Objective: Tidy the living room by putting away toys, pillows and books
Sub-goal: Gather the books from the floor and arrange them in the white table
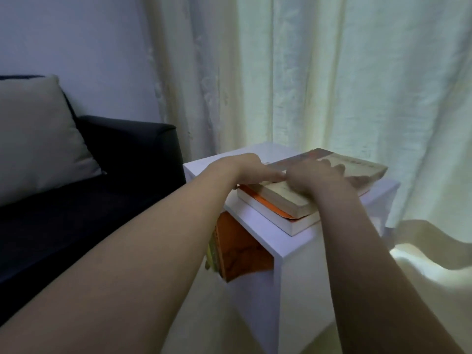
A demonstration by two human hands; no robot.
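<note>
I am in a home living room: a dark sofa with a beige pillow, pale curtains, and a white shelf holding books.

Both bare forearms reach up toward twelve o'clock, the left hand lying flat with fingers straight and pointing to three o'clock, the right hand just beside it, palm down, fingers extended toward one o'clock.
</note>
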